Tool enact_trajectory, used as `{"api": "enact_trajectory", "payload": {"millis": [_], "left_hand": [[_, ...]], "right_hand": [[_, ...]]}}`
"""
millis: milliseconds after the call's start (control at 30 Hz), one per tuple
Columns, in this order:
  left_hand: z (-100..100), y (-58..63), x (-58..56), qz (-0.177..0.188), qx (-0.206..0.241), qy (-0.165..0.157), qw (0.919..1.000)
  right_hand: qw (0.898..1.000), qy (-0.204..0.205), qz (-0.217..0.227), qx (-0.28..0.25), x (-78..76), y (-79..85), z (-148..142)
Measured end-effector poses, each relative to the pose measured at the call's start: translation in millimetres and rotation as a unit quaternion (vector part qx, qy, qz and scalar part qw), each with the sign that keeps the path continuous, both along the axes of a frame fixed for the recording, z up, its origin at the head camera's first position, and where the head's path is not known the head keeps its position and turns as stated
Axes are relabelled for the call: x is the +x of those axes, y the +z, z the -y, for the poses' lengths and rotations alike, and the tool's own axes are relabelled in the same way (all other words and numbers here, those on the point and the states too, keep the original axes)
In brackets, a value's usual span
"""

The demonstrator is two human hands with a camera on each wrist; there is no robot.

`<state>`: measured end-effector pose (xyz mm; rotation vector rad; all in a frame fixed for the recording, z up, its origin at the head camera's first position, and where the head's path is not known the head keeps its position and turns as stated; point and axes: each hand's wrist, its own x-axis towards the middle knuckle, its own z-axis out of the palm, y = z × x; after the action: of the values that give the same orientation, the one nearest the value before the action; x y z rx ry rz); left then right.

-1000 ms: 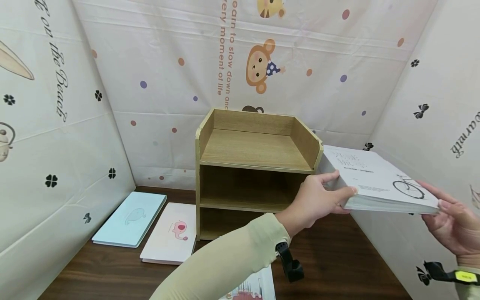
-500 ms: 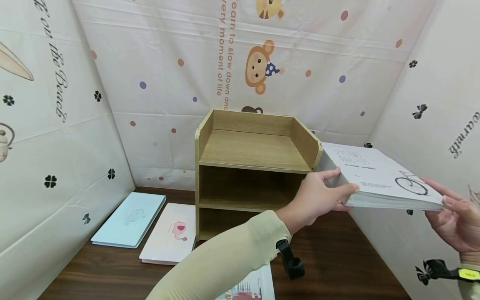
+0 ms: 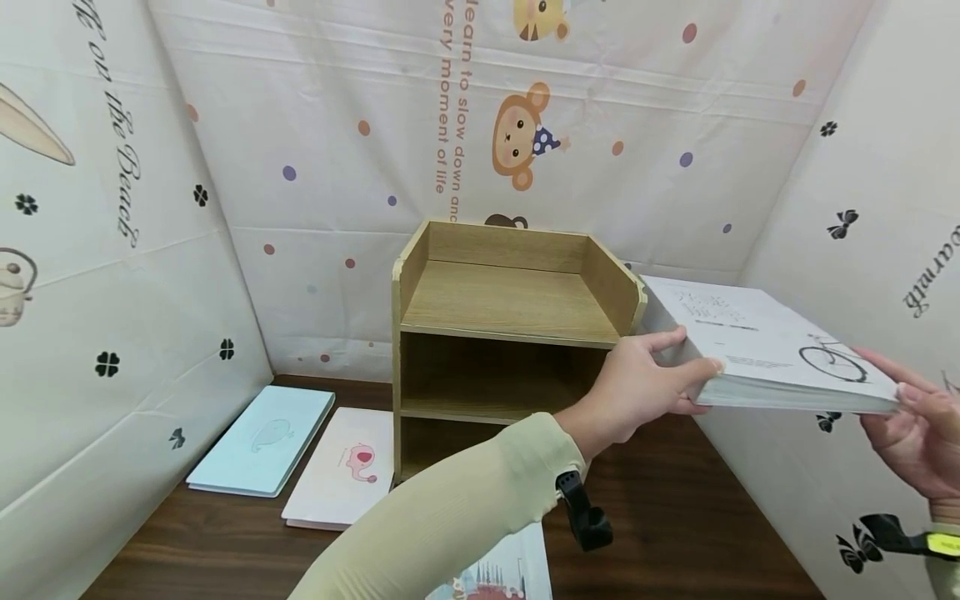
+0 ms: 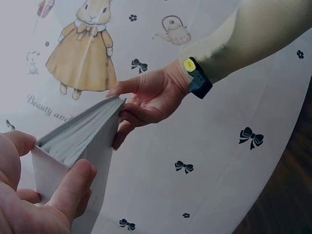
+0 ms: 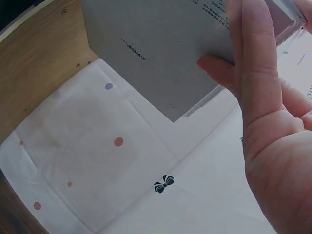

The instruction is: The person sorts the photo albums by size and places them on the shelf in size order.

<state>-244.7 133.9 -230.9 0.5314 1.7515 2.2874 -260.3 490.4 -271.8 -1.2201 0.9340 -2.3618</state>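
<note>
A thick white book (image 3: 738, 333) with a bicycle drawing on its cover is held in the air beside the right side of a wooden shelf (image 3: 510, 300). My left hand (image 3: 637, 383) grips its left side at the near corner, thumb on the edge. At the right end, my right hand (image 3: 915, 421) pinches the book between thumb and fingers. Both the left hand (image 4: 34, 195) and right hand (image 4: 151, 97) show on the book (image 4: 100, 161) in the left wrist view, page edges visible between them. In the right wrist view, the right hand's fingers (image 5: 258, 58) lie against the book's printed grey-looking face (image 5: 146, 58).
A light blue notebook (image 3: 262, 437) and a white notebook with a pink elephant (image 3: 345, 467) lie left of the shelf on the dark wooden table (image 3: 660, 517). Partly under my left sleeve lies another illustrated book (image 3: 510, 558). Patterned white cloth walls (image 3: 315, 125) enclose the table.
Both hands have raised the book slightly, and its right end has shifted a little to the right. Their grip stays the same. The shelf and notebooks have not moved.
</note>
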Motion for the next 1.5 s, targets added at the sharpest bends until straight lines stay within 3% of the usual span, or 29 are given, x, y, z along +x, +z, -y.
{"api": "enact_trajectory", "payload": {"millis": [167,333,733,967,1167,1500], "left_hand": [[-2.0,3.6,0.8,0.001,0.011,-0.004,0.9999],[-3.8,8.4,0.5,0.003,0.022,0.003,0.9998],[1.9,21.5,0.3,-0.009,-0.026,0.022,0.9994],[6.3,27.7,-2.6,-0.027,-0.021,0.015,0.9993],[9.2,33.2,-3.7,-0.033,0.002,0.012,0.9994],[10.9,42.9,-3.9,-0.035,0.014,0.015,0.9992]], "right_hand": [[0.999,0.034,0.031,-0.024,2.7,3.8,-2.5],[0.999,0.012,0.026,-0.025,1.7,8.1,-0.8],[0.998,-0.036,0.032,-0.031,-3.7,15.7,-0.8],[0.997,-0.047,0.039,-0.044,-5.8,24.0,3.3],[0.994,-0.096,0.026,-0.039,-6.4,33.0,10.2],[0.995,-0.092,0.015,-0.045,-6.5,44.9,17.4]]}}
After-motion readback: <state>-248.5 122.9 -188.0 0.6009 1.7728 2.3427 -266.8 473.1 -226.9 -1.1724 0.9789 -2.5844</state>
